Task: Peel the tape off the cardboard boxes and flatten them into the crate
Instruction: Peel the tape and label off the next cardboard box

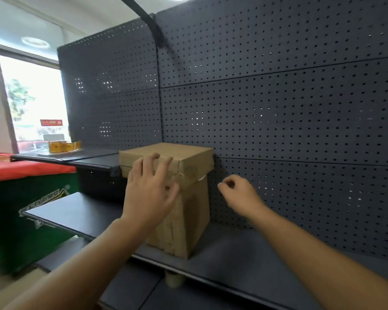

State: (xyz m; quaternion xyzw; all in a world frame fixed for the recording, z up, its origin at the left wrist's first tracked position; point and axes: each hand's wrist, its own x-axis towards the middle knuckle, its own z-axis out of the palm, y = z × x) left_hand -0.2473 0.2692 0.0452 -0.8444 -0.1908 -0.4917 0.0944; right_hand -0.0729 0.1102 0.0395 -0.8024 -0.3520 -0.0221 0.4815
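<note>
Nearest, on a dark shelf [233,249], a left hand [150,189] presses flat, fingers spread, on a taped cardboard box [188,211]. Right hand [238,193], loosely curled, holds nothing. Best to steady the box while picking a tape [188,173] edge. Far left: green crate [20,220].

Colour rundown: the cardboard box [184,198] is plain kraft brown all over, with a slightly shinier tan band of tape [188,173] round its upper part and a little white scrap poking out under that band. The shelf [233,249] it sits on is matte dark grey, nearly navy, and the pegboard [278,108] behind matches it, covered in an even grid of small black holes, some glowing white. Toward the shelf's far left corner there are yellow-orange tape rolls [64,146]. Off the left edge sits a dark green crate [20,220] with whitish lettering, topped with bright red.
</note>
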